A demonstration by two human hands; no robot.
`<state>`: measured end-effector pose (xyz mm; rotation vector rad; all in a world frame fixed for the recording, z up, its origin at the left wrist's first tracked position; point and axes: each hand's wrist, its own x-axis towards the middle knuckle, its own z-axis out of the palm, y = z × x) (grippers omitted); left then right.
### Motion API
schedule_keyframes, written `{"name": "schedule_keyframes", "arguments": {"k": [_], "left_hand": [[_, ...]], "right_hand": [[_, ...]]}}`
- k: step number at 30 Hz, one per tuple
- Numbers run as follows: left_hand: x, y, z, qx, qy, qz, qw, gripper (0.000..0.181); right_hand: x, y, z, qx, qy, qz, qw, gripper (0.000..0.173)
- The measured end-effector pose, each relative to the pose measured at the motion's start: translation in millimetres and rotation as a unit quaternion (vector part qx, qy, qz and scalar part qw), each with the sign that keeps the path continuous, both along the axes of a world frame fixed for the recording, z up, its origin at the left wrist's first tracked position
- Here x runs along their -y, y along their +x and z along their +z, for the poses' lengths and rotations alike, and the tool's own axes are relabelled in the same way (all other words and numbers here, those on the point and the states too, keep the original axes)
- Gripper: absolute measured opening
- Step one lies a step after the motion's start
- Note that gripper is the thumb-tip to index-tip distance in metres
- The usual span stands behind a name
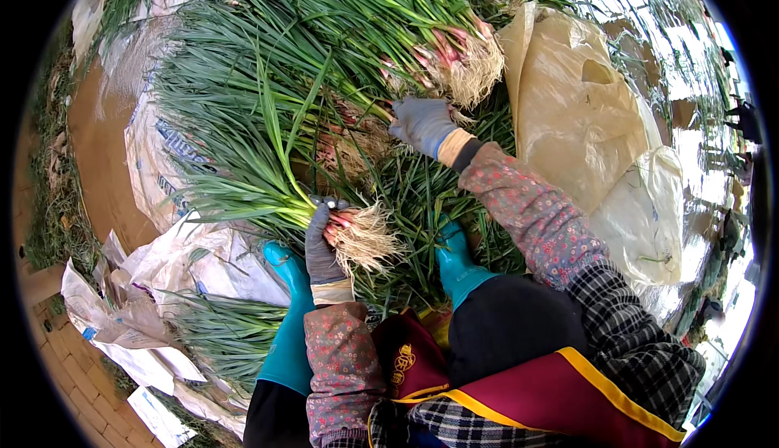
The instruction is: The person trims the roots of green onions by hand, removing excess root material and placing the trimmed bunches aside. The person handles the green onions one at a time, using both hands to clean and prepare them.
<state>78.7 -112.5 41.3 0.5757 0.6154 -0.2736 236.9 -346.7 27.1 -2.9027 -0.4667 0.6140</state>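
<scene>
My left hand (324, 244), in a grey glove, is closed around a bunch of green garlic plants (341, 223). Pinkish stem bases and pale, stringy roots stick out to its right, while the leaves spread to the left. My right hand (423, 126), gloved too, has its fingers closed at the pink base of a garlic stalk (374, 107) at the edge of the big heap; its fingertips are partly hidden. Just above that hand lies a thick bundle of garlic plants (465, 61) with roots facing right. More rooted plants (353, 143) lie between my two hands.
Loose green leaves (414, 204) cover the ground between my teal rubber boots (295, 302). A tan plastic sheet (572, 107) lies to the right. White woven sacks (158, 162) and more garlic leaves (231, 329) are on the left, near muddy water (100, 137) and brick paving (79, 381).
</scene>
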Motion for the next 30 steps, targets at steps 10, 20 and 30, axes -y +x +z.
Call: {"name": "schedule_keyframes", "arguments": {"k": [10, 20, 30], "left_hand": [[15, -5, -10, 0.193, -0.203, 0.039, 0.959, 0.022], [30, 16, -10, -0.013, 0.1, -0.087, 0.991, 0.025], [30, -3, -24, -0.022, -0.051, -0.012, 0.998, 0.02]], "right_hand": [[36, 1, 2, -0.193, 0.463, -0.188, 0.845, 0.033], [-15, -79, 40, 0.079, 0.179, 0.081, 0.977, 0.025], [54, -53, -35, -0.066, 0.451, -0.33, 0.826, 0.032]]}}
